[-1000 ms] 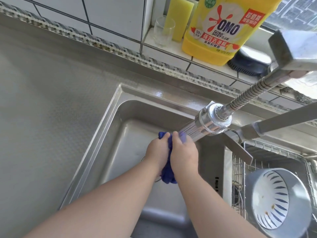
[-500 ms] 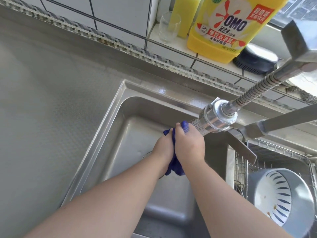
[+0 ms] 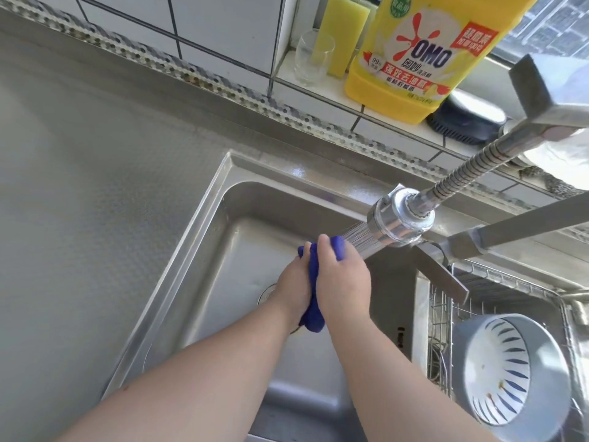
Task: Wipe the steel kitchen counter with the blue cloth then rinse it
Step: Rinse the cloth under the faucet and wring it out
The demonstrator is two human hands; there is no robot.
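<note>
Both hands, left hand [image 3: 291,287] and right hand [image 3: 342,275], grip the blue cloth [image 3: 314,317], now lifted nearer the spray head [image 3: 400,220]; rinsing continues.

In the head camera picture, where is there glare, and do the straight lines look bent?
Head view: bright daylight enters from the window at upper right and washes out the white area beside the faucet hose; a small glare spot sits on the sink rim; the wide-angle lens bows the counter edge and tile lines; the blue cloth and both hands look sharp.
</note>
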